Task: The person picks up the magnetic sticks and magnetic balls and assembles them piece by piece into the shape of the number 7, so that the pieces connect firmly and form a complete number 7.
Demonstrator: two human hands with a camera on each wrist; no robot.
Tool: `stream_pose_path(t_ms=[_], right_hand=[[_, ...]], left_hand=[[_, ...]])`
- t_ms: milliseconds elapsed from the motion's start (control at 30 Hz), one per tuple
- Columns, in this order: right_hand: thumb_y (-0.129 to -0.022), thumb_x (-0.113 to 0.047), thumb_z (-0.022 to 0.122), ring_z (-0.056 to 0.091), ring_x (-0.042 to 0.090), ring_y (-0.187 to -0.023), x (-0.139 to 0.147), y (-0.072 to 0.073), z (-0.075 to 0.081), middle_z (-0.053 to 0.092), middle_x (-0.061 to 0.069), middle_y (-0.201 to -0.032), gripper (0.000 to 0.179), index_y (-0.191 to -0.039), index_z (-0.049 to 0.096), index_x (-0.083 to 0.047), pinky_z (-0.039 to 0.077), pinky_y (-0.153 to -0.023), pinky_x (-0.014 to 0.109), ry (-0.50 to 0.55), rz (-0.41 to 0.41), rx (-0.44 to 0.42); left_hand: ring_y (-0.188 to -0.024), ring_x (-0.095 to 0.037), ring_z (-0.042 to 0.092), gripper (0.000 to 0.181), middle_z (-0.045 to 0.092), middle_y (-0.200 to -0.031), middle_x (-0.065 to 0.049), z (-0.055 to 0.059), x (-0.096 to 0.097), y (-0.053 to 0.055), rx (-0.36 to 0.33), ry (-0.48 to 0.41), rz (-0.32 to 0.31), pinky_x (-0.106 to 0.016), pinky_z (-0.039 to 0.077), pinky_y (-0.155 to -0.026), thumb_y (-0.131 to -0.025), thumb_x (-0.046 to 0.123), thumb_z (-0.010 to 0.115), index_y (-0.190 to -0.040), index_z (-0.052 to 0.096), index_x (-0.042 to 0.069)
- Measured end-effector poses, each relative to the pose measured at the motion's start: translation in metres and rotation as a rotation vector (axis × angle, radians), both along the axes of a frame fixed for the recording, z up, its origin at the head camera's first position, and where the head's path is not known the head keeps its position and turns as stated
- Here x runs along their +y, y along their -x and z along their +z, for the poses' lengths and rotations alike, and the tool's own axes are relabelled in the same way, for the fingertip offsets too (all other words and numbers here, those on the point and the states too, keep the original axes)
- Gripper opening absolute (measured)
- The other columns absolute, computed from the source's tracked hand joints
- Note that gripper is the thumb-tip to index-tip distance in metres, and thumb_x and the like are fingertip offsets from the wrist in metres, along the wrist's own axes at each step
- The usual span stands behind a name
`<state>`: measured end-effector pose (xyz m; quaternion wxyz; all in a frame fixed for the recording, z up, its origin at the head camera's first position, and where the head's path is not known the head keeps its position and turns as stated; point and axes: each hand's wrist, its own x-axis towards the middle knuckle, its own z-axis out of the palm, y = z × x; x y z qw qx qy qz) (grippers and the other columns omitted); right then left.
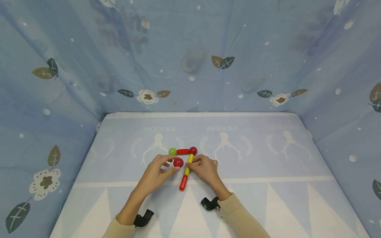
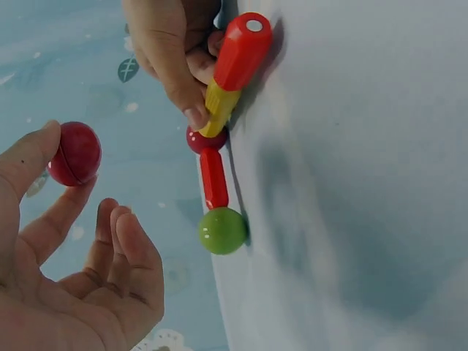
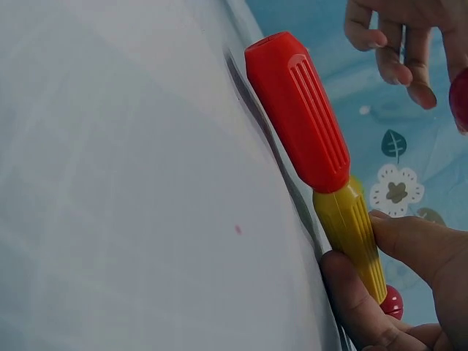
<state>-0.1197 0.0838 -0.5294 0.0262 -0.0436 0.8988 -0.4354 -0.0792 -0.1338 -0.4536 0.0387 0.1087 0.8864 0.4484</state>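
Observation:
Between its thumb and index finger my left hand [image 1: 158, 172] pinches a red ball [image 1: 178, 162], held off the table in the left wrist view [image 2: 76, 153]. The other fingers of that hand curl loosely. Thumb and fingers of my right hand [image 1: 205, 169] grip a yellow stick [image 1: 189, 166] with a red stick [image 1: 183, 182] in line at its near end. Beyond the hands, a short red stick [image 1: 183, 151] lies between a green ball [image 1: 172, 151] and a darker red ball [image 1: 193, 150]. The far end of the yellow stick comes right up to that darker ball.
A patterned pale cloth [image 1: 253, 168] covers the table. Blue printed curtains [image 1: 190, 66] rise at the back and both sides. Black wrist-worn devices [image 1: 144, 218] sit at each wrist, beside beige sleeves.

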Motion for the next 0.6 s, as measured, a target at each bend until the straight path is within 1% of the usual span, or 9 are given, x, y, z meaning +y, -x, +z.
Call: stream_pose_path(t_ms=[167, 300, 367, 433, 500, 600], right_hand=[[-0.083, -0.041, 0.08, 0.058, 0.004, -0.065, 0.0, 0.0, 0.0, 0.063, -0.018, -0.06, 0.031, -0.086, 0.07, -0.012, 0.026, -0.079, 0.047, 0.002, -0.007, -0.006], [-0.083, -0.041, 0.08, 0.058, 0.005, -0.065, 0.0, 0.0, 0.0, 0.063, -0.017, -0.06, 0.031, -0.086, 0.07, -0.012, 0.026, -0.079, 0.047, 0.007, -0.01, -0.008], [-0.083, -0.041, 0.08, 0.058, 0.005, -0.064, 0.0, 0.0, 0.0, 0.063, -0.017, -0.06, 0.03, -0.086, 0.069, -0.013, 0.026, -0.079, 0.047, 0.012, -0.008, -0.008], [-0.083, -0.041, 0.08, 0.058, 0.005, -0.064, 0.0, 0.0, 0.0, 0.063, -0.017, -0.06, 0.03, -0.086, 0.069, -0.013, 0.026, -0.079, 0.046, 0.017, -0.008, -0.01], [-0.084, -0.041, 0.08, 0.058, 0.005, -0.064, 0.0, 0.0, 0.0, 0.063, -0.017, -0.06, 0.03, -0.086, 0.069, -0.013, 0.025, -0.079, 0.046, 0.02, -0.007, -0.01], [-0.083, -0.041, 0.08, 0.057, 0.005, -0.064, 0.0, -0.001, 0.0, 0.062, -0.017, -0.06, 0.03, -0.086, 0.069, -0.013, 0.025, -0.079, 0.046, 0.018, -0.007, -0.01]], left_hand=[[-0.099, -0.019, 0.06, 0.04, 0.061, -0.112, -0.003, -0.008, -0.005, -0.006, -0.032, 0.006, 0.027, -0.035, 0.053, -0.079, -0.086, 0.033, 0.081, -0.124, 0.07, 0.023], [-0.099, -0.02, 0.06, 0.038, 0.062, -0.113, -0.002, -0.016, -0.01, -0.01, -0.056, 0.009, 0.021, -0.035, 0.052, -0.079, -0.085, 0.035, 0.082, -0.12, 0.071, 0.024], [-0.099, -0.021, 0.06, 0.037, 0.063, -0.112, -0.002, -0.019, -0.013, -0.011, -0.08, 0.003, 0.01, -0.036, 0.052, -0.08, -0.084, 0.037, 0.083, -0.117, 0.072, 0.025], [-0.099, -0.022, 0.059, 0.036, 0.063, -0.111, -0.002, -0.022, -0.016, -0.013, -0.11, -0.001, -0.014, -0.037, 0.051, -0.08, -0.083, 0.038, 0.083, -0.115, 0.073, 0.025], [-0.098, -0.022, 0.059, 0.034, 0.063, -0.109, -0.002, -0.025, -0.018, -0.015, -0.14, 0.005, -0.052, -0.038, 0.05, -0.08, -0.082, 0.038, 0.084, -0.112, 0.073, 0.025], [-0.098, -0.022, 0.057, 0.033, 0.062, -0.107, -0.002, -0.028, -0.02, -0.017, -0.179, 0.041, -0.126, -0.04, 0.048, -0.079, -0.081, 0.041, 0.083, -0.109, 0.072, 0.025]])
